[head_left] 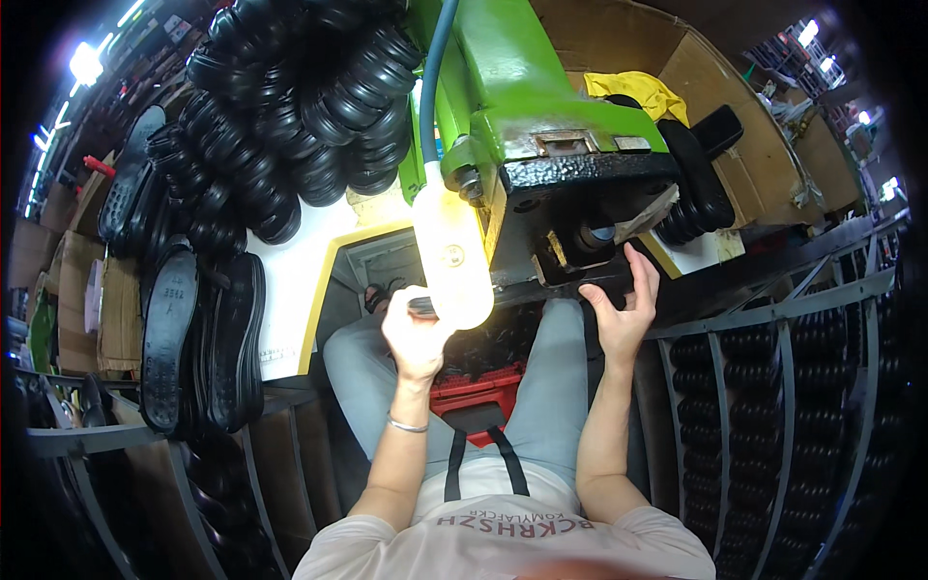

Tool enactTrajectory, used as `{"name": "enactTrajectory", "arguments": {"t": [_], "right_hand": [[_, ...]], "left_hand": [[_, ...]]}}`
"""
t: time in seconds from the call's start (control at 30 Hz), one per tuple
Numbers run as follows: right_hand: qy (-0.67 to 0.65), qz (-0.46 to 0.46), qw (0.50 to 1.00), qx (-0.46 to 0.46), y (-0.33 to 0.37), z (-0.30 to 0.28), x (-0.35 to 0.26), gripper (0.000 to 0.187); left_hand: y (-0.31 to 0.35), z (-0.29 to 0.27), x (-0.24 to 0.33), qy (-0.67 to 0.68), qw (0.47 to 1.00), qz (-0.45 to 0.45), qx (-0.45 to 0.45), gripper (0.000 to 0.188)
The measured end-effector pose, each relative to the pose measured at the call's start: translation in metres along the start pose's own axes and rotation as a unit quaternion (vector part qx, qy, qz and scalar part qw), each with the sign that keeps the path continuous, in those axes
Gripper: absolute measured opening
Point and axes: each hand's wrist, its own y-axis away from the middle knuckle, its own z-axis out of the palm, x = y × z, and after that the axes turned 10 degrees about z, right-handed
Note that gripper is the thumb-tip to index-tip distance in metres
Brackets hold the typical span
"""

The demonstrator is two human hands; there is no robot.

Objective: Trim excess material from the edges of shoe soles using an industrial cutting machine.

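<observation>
Where I sit, a crowded workshop surrounds a white worktable [287, 290] with a yellow edge, cut away in front of me. A green machine [570, 135] with a black underside rises ahead, and a brightly glowing lamp [452, 246] hangs at its left. Black ribbed soles [280, 106] are heaped on the table's left side, and flat soles [172, 333] stand nearby. At the right are a cardboard box [773, 164], with a yellow cloth [643, 94] at its near edge, and a metal rack [787, 377] filled with dark ribbed goods.

A dark piece [422, 304] lies at my left fingers, below the machine head and partly behind the lamp. Its visible end points left; its long axis seems to run sideways, but glare and shadow hide the rest.

Both my forearms reach up and forward from the lower edge, elbows bent. My left hand [416, 338] is raised, fingers closed around the dark piece. My right hand [623, 309] is raised beside the machine's underside, thumb and fingers spread well apart; I cannot tell whether it touches anything.
</observation>
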Motion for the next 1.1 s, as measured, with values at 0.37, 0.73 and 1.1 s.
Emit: {"name": "enactTrajectory", "arguments": {"t": [0.37, 0.73, 1.1], "right_hand": [[-0.081, -0.128, 0.987, -0.060, 0.029, 0.039, -0.038, 0.067], [0.005, -0.148, 0.989, 0.016, 0.009, -0.006, -0.025, 0.066], [-0.083, -0.056, 0.995, 0.009, -0.023, -0.044, 0.011, 0.066]], "left_hand": [[-0.004, -0.093, 0.030, 0.098, 0.995, -0.026, -0.006, 0.030], [-0.026, -0.032, 0.046, -0.343, 0.913, 0.140, -0.170, 0.043], [-0.030, 0.037, 0.022, -0.335, 0.872, 0.307, -0.185, 0.029]]}}
